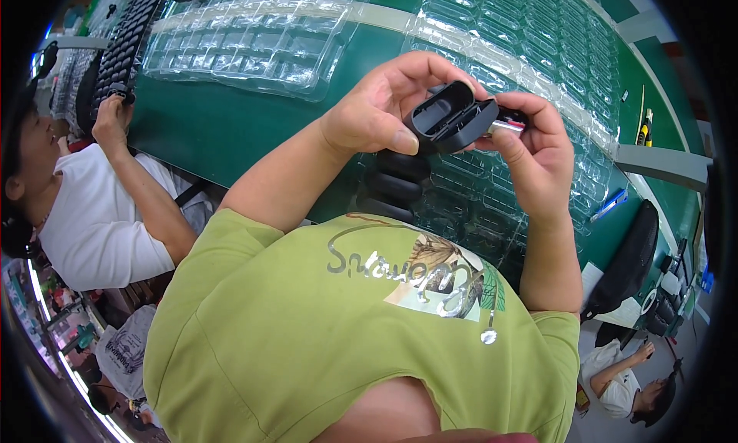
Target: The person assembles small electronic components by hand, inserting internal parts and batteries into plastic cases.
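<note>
head view: the left hand grips a black case between thumb and curled fingers; the case stands open, held above the green table. the right hand is at the case's right end, thumb and fingers closed on a small silver-and-red piece; whether this piece touches the case cannot be told. black rounded items sit in a row just below the case. clear trays lie beyond the hands.
</note>
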